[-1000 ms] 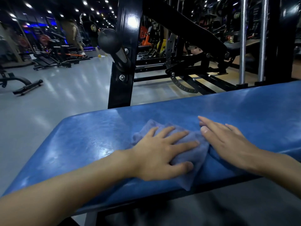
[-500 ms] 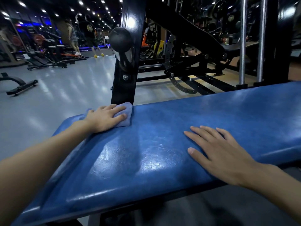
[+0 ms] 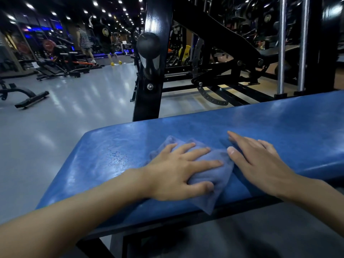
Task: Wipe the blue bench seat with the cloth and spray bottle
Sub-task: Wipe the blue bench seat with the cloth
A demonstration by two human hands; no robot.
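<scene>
The blue bench seat (image 3: 279,125) stretches from lower left to the right edge, its surface glossy with small droplets near the left end. A blue-grey cloth (image 3: 214,185) lies bunched on the seat near its front edge, one corner hanging over. My left hand (image 3: 178,174) presses flat on the cloth with fingers spread. My right hand (image 3: 260,162) rests palm down on the bare seat just right of the cloth, its thumb touching the cloth's edge. No spray bottle is in view.
A black machine upright (image 3: 150,71) with a round black knob (image 3: 148,45) stands just behind the seat. Behind it sit an adjustable bench frame (image 3: 223,58) and chrome guide rods (image 3: 281,45). Grey floor (image 3: 65,112) opens to the left; a person (image 3: 84,43) walks far back.
My left hand has swept the cloth from the seat's far left corner back to the middle front, beside my right hand. The right hand has stayed flat on the seat.
</scene>
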